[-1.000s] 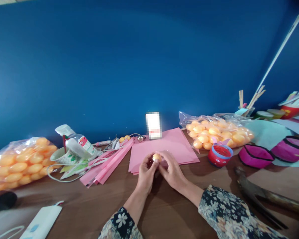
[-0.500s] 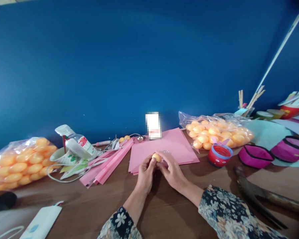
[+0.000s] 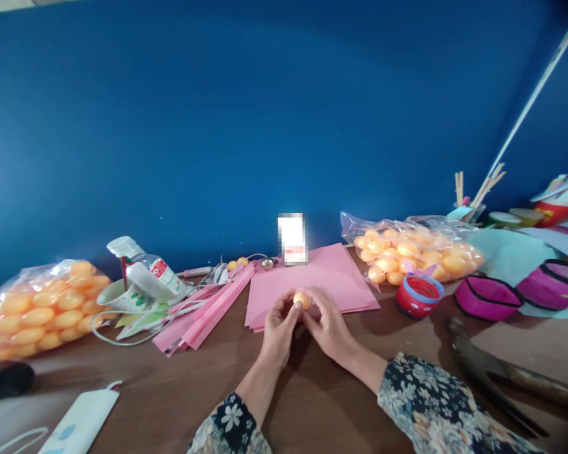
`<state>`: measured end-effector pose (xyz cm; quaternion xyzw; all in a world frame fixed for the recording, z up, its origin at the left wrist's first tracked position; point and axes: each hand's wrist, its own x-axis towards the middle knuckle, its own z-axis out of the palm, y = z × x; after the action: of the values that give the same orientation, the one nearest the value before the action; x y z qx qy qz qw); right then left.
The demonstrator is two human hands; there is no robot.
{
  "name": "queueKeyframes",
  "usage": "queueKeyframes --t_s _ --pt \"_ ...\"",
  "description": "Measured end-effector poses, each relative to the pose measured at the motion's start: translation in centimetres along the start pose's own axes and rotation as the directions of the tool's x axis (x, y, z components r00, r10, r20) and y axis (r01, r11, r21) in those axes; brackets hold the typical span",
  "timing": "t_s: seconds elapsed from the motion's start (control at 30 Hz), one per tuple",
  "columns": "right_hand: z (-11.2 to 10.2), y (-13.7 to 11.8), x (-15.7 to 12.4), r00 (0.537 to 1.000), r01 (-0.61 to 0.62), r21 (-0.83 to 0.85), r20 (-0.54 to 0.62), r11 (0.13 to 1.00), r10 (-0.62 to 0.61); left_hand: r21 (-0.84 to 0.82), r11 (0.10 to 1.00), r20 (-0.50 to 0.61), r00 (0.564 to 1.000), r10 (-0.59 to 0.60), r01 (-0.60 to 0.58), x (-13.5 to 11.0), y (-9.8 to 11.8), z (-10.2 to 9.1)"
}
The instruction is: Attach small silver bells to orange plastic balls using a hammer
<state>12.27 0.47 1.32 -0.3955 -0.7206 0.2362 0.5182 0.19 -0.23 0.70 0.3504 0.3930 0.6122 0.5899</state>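
Observation:
Between the fingertips of both hands is a small orange ball (image 3: 303, 300), held just over the near edge of the pink paper sheets (image 3: 307, 271). My left hand (image 3: 281, 328) is closed on it, with the thumb along its near side. From the other side my right hand (image 3: 327, 323) curls around the ball, its fingers closed against it and partly hidden. Clear bags of similar orange balls lie to the left (image 3: 40, 315) and to the right (image 3: 407, 252).
Folded pink paper strips (image 3: 213, 309), a bottle (image 3: 158, 277) and a white cable (image 3: 118, 343) lie left. At right are a red cup (image 3: 419, 301), magenta fabric containers (image 3: 487, 296) and a dark wooden-handled tool (image 3: 497, 372). A blue wall (image 3: 284, 113) rises behind the table.
The orange ball has moved slightly right and been turned a little in the fingers. Both hands keep their grip and the rest of the table looks the same.

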Motion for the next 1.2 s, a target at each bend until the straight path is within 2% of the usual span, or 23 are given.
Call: queueKeyframes --t_s 0.23,0.37,0.77,1.0,1.2 --pt "0.09 0.07 -0.01 1.000 0.020 0.010 0.004 1.000 -0.020 0.056 0.998 -0.021 1.000 0.006 -0.005 -0.15 0.27 0.24" --pt "0.25 0.46 -0.15 0.999 0.031 0.011 0.009 0.999 -0.031 0.033 0.999 -0.024 0.999 0.026 -0.025 -0.15 0.20 0.26" --pt "0.07 0.24 -0.06 1.000 0.004 0.037 0.011 0.999 -0.005 0.040 0.999 0.002 1.000 0.024 -0.024 -0.16 0.33 0.32" --pt "0.27 0.60 -0.16 0.999 0.018 0.049 0.030 0.999 -0.019 0.053 0.999 0.026 1.000 0.001 -0.003 -0.17 0.32 0.33" --pt "0.30 0.74 -0.15 0.998 0.040 0.051 0.048 0.998 -0.043 0.051 0.998 0.053 0.998 0.031 -0.034 -0.09 0.00 0.13"
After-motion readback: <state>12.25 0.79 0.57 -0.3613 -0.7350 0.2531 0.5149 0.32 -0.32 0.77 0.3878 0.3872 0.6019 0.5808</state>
